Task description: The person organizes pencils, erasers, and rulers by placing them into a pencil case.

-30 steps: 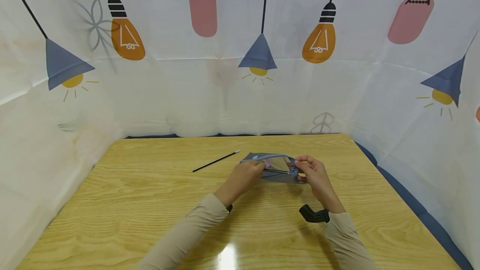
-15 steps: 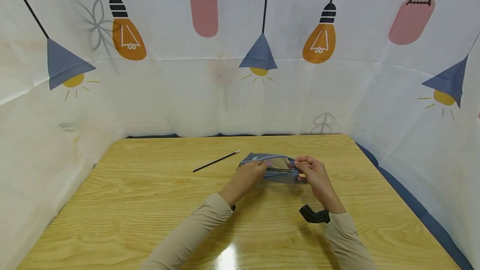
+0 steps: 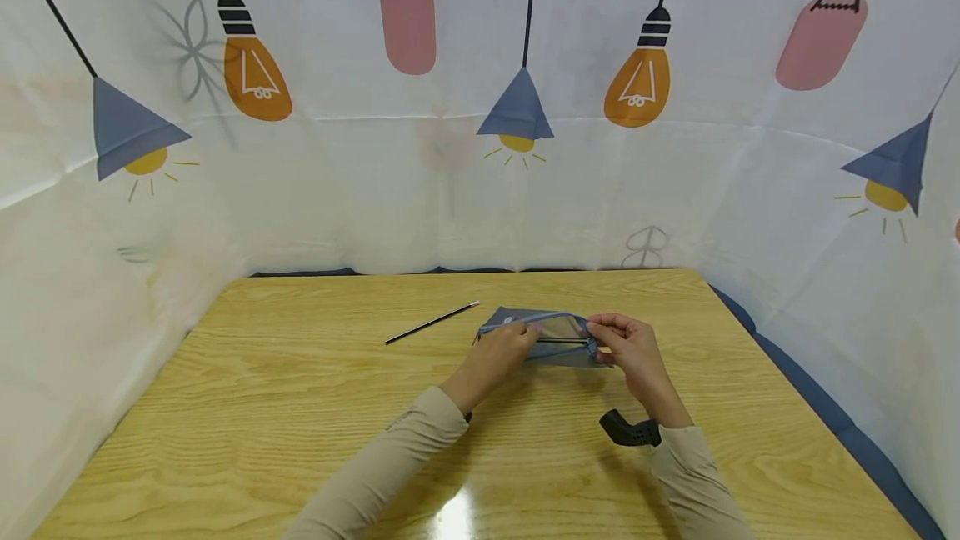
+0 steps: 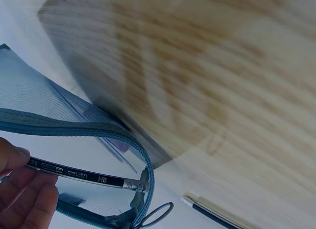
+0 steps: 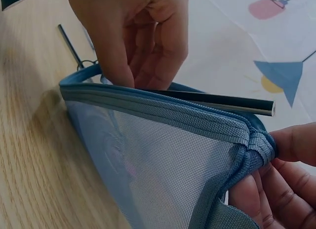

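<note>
A blue mesh zip pencil case (image 3: 567,357) lies on the table, its zipped mouth spread open. My left hand (image 3: 495,359) pinches a black HB pencil (image 4: 84,173) between thumb and fingers at that mouth. In the left wrist view, the pencil's metal-banded end is close to the zip's corner. The right wrist view shows its other, flat end (image 5: 266,107) above the opposite end of the zip. There my right hand (image 3: 630,357) grips the case's fabric end tab (image 5: 261,145) with thumb and fingers. Something purple inside shows faintly through the mesh.
Another black pencil (image 3: 431,323) with a white tip lies on the wooden table (image 3: 247,407), left of the case. A white cloth (image 3: 360,190) printed with lamps hangs behind and at both sides. Black wrist-camera mount (image 3: 628,430) sits on the right wrist.
My left hand has shifted slightly right along the case's mouth with the pencil. The right hand keeps its hold on the end, almost still. The loose pencil has not moved.
</note>
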Demonstrator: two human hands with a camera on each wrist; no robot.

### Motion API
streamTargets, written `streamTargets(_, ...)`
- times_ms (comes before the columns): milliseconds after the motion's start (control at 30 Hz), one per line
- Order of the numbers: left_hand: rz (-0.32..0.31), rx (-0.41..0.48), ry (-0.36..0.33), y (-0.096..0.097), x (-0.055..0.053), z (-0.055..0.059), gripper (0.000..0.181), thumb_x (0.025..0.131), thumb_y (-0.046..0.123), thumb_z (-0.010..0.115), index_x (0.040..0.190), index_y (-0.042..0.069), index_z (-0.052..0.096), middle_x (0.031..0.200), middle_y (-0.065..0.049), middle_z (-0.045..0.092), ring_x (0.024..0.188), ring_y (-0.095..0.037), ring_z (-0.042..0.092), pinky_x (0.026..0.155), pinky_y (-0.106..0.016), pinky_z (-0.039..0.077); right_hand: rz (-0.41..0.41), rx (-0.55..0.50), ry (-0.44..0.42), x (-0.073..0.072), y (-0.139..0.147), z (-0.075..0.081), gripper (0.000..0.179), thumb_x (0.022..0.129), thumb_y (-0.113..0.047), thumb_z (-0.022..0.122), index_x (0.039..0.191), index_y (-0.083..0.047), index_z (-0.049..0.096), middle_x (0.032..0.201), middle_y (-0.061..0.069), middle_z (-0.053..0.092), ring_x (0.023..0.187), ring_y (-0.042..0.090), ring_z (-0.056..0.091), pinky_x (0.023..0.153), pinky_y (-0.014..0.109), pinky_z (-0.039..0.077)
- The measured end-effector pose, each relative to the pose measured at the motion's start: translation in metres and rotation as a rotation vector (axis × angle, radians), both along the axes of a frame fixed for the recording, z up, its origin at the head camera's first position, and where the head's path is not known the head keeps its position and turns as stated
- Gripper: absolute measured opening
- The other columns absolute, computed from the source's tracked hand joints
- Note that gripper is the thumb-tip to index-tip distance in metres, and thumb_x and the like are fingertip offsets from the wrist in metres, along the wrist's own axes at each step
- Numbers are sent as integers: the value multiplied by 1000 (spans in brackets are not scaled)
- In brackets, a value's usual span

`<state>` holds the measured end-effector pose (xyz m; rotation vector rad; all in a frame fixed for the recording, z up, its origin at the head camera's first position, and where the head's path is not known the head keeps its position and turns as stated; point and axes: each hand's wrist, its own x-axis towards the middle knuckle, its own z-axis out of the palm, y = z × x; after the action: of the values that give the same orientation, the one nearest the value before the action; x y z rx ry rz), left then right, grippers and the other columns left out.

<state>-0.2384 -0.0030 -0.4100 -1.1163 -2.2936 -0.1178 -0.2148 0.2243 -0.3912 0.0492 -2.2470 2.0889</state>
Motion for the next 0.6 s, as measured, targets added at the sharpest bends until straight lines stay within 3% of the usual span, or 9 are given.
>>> streamTargets(367, 28, -32, -7, 4, 2, 3, 11, 94, 0, 61, 103, 4, 66, 82, -6, 63, 69, -14, 62, 54, -21, 49, 11, 8, 64, 3, 5, 4, 34, 93, -14, 67, 112, 13, 62, 86, -3, 69, 75, 11, 65, 62, 28, 55)
streamTargets(600, 42, -48, 7, 6, 3, 3, 10, 94, 0, 61, 102, 4, 66, 80, -6, 60, 67, -13, 60, 51, -18, 43, 16, 72, 121, 3, 8, 4, 34, 92, -15, 69, 110, 14, 64, 87, 2, 67, 77, 13, 63, 63, 31, 56)
